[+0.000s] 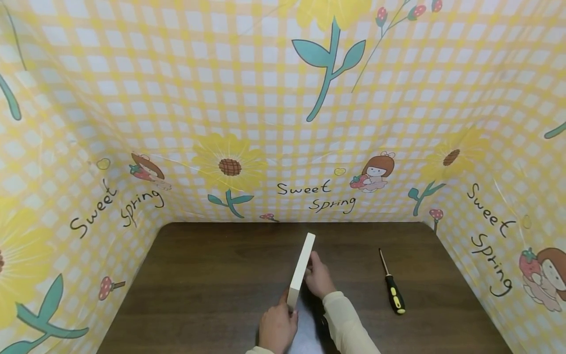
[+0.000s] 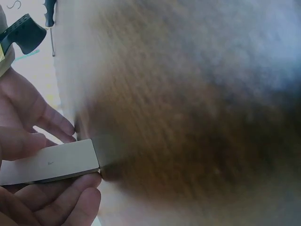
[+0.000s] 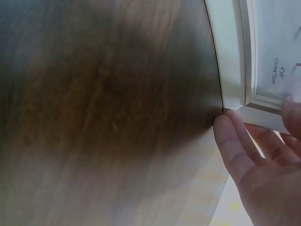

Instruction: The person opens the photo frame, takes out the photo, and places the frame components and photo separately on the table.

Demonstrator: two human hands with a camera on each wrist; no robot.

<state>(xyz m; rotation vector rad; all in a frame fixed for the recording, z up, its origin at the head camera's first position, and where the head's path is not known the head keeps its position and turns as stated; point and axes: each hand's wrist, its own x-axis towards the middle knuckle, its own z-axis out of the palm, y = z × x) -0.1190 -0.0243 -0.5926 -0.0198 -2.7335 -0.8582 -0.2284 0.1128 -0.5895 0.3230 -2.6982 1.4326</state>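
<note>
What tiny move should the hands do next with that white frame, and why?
Maybe tip the white frame gently leftward until it lies flat: the left hand and right hand hold it up on edge, and the screwdriver lies to its right.

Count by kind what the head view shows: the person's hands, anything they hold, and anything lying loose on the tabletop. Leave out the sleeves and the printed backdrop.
Hands (left hand, right hand): 2
White picture frame: 1
Screwdriver: 1
Total: 4
</note>
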